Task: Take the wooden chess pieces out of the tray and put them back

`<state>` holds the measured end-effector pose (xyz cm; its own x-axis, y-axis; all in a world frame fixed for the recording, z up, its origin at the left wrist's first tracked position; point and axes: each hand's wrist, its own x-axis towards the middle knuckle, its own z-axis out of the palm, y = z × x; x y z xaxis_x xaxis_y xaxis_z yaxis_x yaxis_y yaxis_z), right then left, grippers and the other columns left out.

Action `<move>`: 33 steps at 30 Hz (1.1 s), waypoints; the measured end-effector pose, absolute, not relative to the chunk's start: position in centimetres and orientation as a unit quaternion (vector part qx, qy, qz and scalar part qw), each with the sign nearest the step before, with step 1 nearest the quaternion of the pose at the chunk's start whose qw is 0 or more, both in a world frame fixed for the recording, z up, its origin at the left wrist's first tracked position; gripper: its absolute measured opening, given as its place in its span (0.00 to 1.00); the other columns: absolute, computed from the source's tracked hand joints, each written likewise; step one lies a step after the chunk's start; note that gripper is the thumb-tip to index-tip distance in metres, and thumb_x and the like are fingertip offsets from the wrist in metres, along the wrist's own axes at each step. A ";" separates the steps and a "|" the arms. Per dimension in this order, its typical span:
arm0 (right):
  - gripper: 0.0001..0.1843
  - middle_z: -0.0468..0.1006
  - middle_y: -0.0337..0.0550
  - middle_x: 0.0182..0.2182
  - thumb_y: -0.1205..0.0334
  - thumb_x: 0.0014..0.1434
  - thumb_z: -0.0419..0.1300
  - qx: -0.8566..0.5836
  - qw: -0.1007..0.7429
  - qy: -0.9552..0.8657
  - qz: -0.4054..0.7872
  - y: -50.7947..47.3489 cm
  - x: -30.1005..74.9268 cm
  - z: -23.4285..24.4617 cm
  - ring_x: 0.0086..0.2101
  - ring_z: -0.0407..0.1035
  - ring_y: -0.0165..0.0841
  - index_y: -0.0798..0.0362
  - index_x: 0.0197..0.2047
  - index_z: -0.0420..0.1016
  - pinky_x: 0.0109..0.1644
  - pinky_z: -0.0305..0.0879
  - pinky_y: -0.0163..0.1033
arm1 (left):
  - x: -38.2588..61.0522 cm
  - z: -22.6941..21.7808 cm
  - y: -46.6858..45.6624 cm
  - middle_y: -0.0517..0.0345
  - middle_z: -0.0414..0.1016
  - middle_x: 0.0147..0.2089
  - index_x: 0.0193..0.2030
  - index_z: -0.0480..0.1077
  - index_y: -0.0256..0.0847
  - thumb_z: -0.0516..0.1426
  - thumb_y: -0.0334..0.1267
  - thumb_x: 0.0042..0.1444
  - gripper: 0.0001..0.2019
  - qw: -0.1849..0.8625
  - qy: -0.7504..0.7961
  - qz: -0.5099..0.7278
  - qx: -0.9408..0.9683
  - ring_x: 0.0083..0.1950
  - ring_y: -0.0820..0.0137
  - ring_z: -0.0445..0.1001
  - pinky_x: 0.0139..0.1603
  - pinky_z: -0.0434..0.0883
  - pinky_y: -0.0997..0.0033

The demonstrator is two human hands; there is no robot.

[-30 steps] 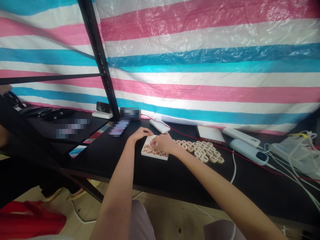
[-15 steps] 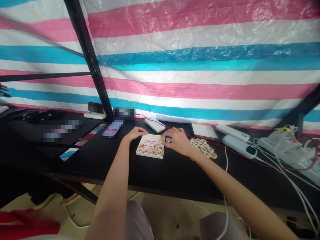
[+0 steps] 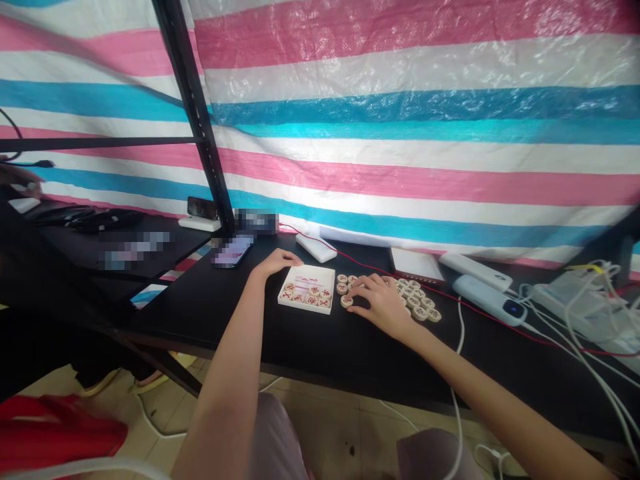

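A shallow pale wooden box (image 3: 320, 274) lies on the black table (image 3: 310, 340), with several round wooden game pieces marked in red along its near side. My left hand (image 3: 274, 261) rests at the box's far left corner, fingers curled against it. My right hand (image 3: 381, 303) lies over a loose heap of round pieces (image 3: 419, 303) to the right of the box, fingers spread and reaching down onto them. A few single pieces (image 3: 343, 287) sit between the box and that hand.
A phone (image 3: 231, 251) and a black upright post (image 3: 197, 120) stand left of the box. White power banks (image 3: 489, 301), a flat white box (image 3: 417, 265), a red wire and tangled white cables (image 3: 585, 300) fill the right side. A striped tarp hangs behind.
My right hand left the box and moved right onto the loose pieces, its fingers now spread. My left hand stayed at the box's corner. The view shifted slightly.
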<state>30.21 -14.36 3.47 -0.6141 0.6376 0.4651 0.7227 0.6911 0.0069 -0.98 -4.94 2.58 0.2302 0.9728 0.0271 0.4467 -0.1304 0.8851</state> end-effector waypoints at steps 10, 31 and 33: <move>0.06 0.77 0.38 0.40 0.61 0.59 0.58 -0.353 0.240 -0.898 -0.103 -14.5 29.5 3.4 0.40 0.64 0.35 0.44 0.35 0.78 0.43 0.48 0.44 | -1.3 1.8 -4.5 0.49 0.79 0.39 0.34 0.79 0.36 0.65 0.46 0.39 0.17 0.401 0.513 0.345 0.676 0.44 0.59 0.74 0.48 0.65 0.65; 0.09 0.79 0.41 0.40 0.54 0.57 0.59 -0.357 0.130 -0.924 -0.041 -11.0 23.6 7.9 0.43 0.67 0.36 0.47 0.39 0.76 0.42 0.47 0.42 | -1.0 2.4 -4.7 0.50 0.80 0.37 0.32 0.79 0.35 0.65 0.46 0.39 0.17 0.397 0.519 0.343 0.675 0.42 0.60 0.74 0.47 0.66 0.66; 0.10 0.79 0.39 0.42 0.53 0.59 0.58 -0.377 0.180 -0.908 -0.039 -11.6 26.0 8.1 0.42 0.67 0.34 0.46 0.40 0.75 0.41 0.47 0.41 | -1.0 2.5 -4.8 0.50 0.80 0.36 0.33 0.79 0.35 0.65 0.46 0.39 0.17 0.399 0.521 0.341 0.672 0.42 0.60 0.74 0.47 0.66 0.65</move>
